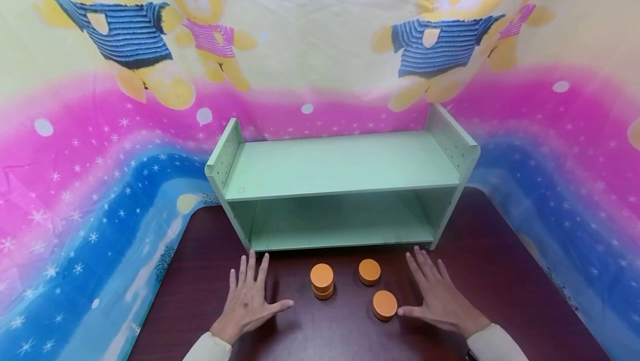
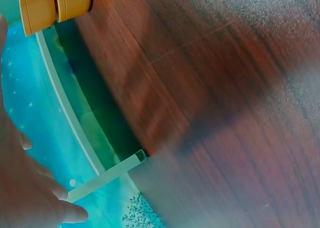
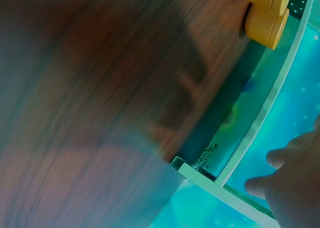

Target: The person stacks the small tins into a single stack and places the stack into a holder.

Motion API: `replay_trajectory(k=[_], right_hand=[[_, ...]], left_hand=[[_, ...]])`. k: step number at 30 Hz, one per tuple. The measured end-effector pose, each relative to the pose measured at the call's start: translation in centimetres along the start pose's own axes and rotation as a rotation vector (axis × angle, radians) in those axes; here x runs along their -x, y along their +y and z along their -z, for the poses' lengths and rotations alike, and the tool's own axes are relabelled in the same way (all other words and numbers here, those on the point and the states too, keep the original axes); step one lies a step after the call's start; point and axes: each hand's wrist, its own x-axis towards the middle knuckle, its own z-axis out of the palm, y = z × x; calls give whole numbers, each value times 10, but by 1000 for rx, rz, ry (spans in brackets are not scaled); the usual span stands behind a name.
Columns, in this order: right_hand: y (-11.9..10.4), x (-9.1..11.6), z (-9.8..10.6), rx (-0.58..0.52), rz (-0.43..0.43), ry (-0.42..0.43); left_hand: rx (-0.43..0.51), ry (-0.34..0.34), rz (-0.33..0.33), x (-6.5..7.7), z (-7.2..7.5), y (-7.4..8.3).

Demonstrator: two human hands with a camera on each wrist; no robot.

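Both hands hover over the dark table with fingers spread, holding nothing. On the left side, my left hand (image 1: 247, 299) has its thumb pointing toward a stack of two round orange containers (image 1: 322, 276). My right hand (image 1: 442, 297) is opposite, its thumb tip right beside a single orange container (image 1: 384, 305). Another orange container (image 1: 369, 272) stands a little farther back, nearer the shelf. In the left wrist view two orange containers (image 2: 74, 3) show at the top edge, and the left hand (image 2: 25, 173) is partly cut off. Orange containers (image 3: 265, 27) also appear at the top of the right wrist view.
A pale green two-tier shelf (image 1: 345, 164) stands behind the containers, its side panels rising above the upper board. The dark wood table (image 1: 320, 339) has rounded back corners. A cloth backdrop (image 1: 310, 33) with printed bears surrounds the table at the back and sides.
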Motion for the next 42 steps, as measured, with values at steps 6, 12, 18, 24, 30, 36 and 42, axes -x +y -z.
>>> replay_trajectory(k=[6,12,18,24,30,36,42], right_hand=[[-1,1,-1,-36,50,-8],[-1,1,-3,-72,75,-30],[1,0,-9,-104,76,-35],[1,-1,-13,-140,77,-43],[-2,0,-13,-190,47,-78],[-3,1,-15,-221,20,-93],[-3,2,-17,-240,40,-63]], left_hand=[[35,-6,-4,0,-3,1],[46,24,-36,-1,-8,2],[79,45,-69,-1,-12,4],[116,44,-105,-3,-17,5],[153,53,-139,-4,-23,7],[240,46,-137,-7,-27,12],[342,37,-117,-8,-32,17]])
